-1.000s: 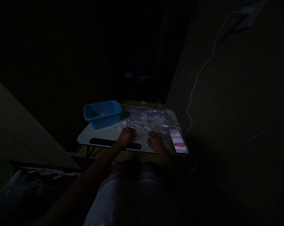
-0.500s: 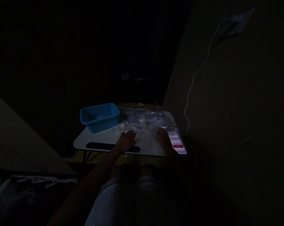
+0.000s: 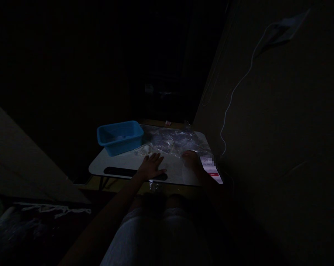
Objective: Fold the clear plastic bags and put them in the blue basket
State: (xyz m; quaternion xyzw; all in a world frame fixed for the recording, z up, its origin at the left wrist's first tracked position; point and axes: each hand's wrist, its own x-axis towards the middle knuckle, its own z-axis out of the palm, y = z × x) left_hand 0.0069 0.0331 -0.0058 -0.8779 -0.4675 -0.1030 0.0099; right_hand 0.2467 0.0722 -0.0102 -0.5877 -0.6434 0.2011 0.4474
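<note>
My left hand lies flat, fingers spread, near the front edge of a small white table, over the right end of its dark slot. Beyond its fingertips is a small pale crumpled thing, too dim to name. My right hand rests at the table's right side with its fingers curled in; what they hold, if anything, is hidden. A faint pale round shape shows below it. Clear crumpled plastic wrap spreads across the back of the table, just past my right hand.
A blue plastic basin stands at the table's back left. A lit phone lies at the right edge, beside my right forearm. A white cable hangs down the right wall. The room is very dark.
The whole view has shifted slightly, moving the table a little to the right in the picture. My left hand's thumb is spread further out, and my right hand looks more curled.
</note>
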